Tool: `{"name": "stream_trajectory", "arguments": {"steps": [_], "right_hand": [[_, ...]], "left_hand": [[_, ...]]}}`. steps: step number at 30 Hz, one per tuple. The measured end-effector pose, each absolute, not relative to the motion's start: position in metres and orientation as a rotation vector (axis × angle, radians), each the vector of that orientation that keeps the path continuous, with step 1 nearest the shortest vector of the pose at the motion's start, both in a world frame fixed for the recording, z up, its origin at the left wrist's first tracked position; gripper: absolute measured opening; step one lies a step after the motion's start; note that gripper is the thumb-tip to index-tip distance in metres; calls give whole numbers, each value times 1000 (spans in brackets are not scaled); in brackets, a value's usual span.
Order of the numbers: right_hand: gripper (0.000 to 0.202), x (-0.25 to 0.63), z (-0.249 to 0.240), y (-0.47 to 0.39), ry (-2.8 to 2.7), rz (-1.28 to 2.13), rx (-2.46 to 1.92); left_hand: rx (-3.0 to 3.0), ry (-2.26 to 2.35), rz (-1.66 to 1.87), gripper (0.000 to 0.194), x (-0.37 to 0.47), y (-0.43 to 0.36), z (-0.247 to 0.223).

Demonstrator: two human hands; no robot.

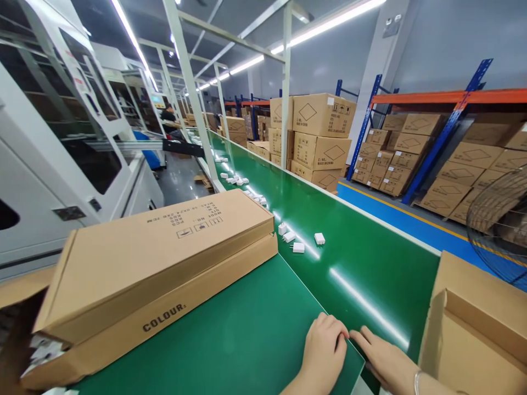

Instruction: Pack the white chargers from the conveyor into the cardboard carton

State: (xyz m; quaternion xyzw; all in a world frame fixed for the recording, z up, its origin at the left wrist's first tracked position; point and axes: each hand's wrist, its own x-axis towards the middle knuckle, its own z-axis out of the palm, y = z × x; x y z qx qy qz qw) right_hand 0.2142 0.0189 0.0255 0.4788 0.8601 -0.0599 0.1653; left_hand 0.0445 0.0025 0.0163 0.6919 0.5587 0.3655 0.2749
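My left hand (325,345) rests at the right edge of the green tabletop (230,318), its fingers curled together; whatever may be under them is hidden. Just right of it, my right hand (381,354) reaches over the table edge beside the green conveyor belt (362,263), with its thumb and fingers apart and nothing visible in it. The fingertips of both hands nearly meet. Farther up the belt lie small white plug adapters, among them one alone (319,238) and one with its prongs to the left (298,248). More of them trail off into the distance.
A closed cardboard box (164,247) lies on an open one (173,318) at the left. An empty carton (477,340) stands at the lower right. White machines (82,164) are at the left, stacked cartons (321,142) beyond the belt, a fan (502,219) far right.
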Motion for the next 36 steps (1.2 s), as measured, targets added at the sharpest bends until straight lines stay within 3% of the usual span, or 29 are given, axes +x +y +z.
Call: {"name": "stream_trajectory", "arguments": {"steps": [3,9,14,17,21,24,28,31,36], "right_hand": [[35,215,35,21,2461,16,1443],[66,237,30,-1,2151,232,1412],[59,233,28,-10,2198,184,1413],[39,231,35,-6,2316,-9,1519],[59,235,40,6,2458,-158,1582],[63,233,34,14,2409,-268,1641],[39,229,27,27,2477,-263,1550],[23,228,29,60,2487,-372,1566],[34,204,37,168,2492,-349,2130]], "left_hand": [[1842,1477,1000,20,44,3,14],[1812,1462,978,21,40,1,19],[1836,1453,945,21,39,0,22],[1850,1453,927,21,38,0,24],[1871,1446,912,21,36,0,26],[1872,1444,905,21,36,0,25],[1879,1443,919,21,36,-1,23],[1872,1454,921,20,38,0,20],[1843,1456,982,20,42,1,14]]}}
